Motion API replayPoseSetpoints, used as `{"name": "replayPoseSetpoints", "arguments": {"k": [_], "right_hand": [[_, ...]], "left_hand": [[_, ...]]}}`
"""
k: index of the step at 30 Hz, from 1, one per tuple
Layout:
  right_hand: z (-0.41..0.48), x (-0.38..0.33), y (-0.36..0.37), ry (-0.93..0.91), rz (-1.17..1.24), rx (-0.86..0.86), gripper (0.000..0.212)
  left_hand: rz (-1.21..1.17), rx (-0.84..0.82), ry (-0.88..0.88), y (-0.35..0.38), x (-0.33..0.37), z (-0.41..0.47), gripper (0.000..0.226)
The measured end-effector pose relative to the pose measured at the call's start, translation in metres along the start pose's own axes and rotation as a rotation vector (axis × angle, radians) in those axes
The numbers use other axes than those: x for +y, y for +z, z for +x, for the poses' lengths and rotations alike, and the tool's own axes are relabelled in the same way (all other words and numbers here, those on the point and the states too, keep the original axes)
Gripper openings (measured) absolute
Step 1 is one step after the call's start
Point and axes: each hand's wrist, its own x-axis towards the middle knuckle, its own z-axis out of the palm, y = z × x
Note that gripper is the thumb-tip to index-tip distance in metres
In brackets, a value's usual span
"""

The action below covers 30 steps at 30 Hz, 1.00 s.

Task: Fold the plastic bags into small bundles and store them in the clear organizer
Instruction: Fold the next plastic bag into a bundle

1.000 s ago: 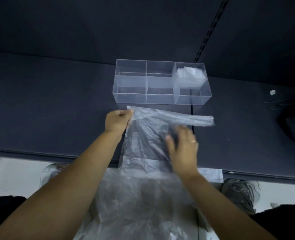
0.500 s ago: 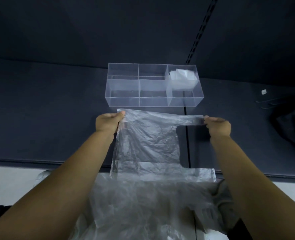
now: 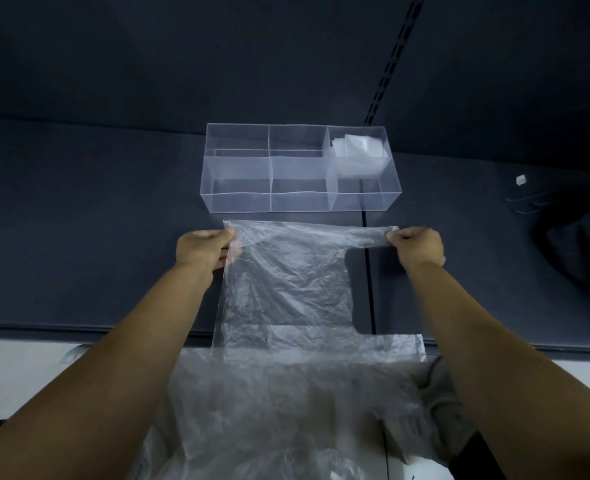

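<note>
Both arms outstretched, left hand (image 3: 203,249) and right hand (image 3: 419,244) pinching the plastic bag (image 3: 286,282) (far edge, taut).

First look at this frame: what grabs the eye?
Centre frame, a clear plastic bag lies stretched flat on the dark table. The left hand grips its far left corner, and the right hand pinches the end of its handle strip on the far right. Just beyond it stands the clear organizer, with pale folded bundles in its far right compartment.
</note>
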Motion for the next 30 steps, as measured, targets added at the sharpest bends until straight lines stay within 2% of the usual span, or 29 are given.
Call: {"name": "replayPoseSetpoints", "arguments": {"k": [3, 5, 7, 11, 16, 23, 25, 27, 30], "right_hand": [[0.001, 0.005, 0.001, -0.038, 0.073, 0.038, 0.020], [0.001, 0.009, -0.001, -0.066, 0.113, 0.068, 0.028], [0.001, 0.010, -0.002, -0.097, 0.047, 0.065, 0.036], [0.003, 0.003, 0.000, -0.138, 0.017, 0.058, 0.009], [0.006, 0.006, -0.003, -0.133, 0.013, -0.008, 0.017], [0.011, 0.010, -0.019, -0.160, 0.382, -0.123, 0.016], [0.014, 0.011, -0.019, -0.099, 0.461, -0.109, 0.020], [0.016, 0.014, -0.019, -0.085, 0.440, -0.069, 0.025], [0.013, 0.016, -0.016, -0.114, 0.337, -0.027, 0.016]], "left_hand": [[-0.031, 0.000, 0.001, 0.000, 0.000, -0.001, 0.009], [-0.029, 0.004, 0.006, 0.000, 0.000, -0.002, 0.012], [-0.025, 0.004, 0.015, 0.001, 0.000, -0.003, 0.013], [-0.006, 0.018, 0.025, 0.002, 0.000, -0.004, 0.013], [-0.019, 0.044, 0.013, 0.003, 0.001, -0.005, 0.013], [-0.002, 0.037, 0.028, 0.001, -0.003, 0.000, 0.011], [0.024, 0.033, 0.034, 0.000, -0.004, 0.001, 0.013], [0.070, 0.013, 0.059, 0.000, -0.005, 0.001, 0.014], [0.242, 0.049, 0.160, 0.000, -0.005, -0.001, 0.019]]}}
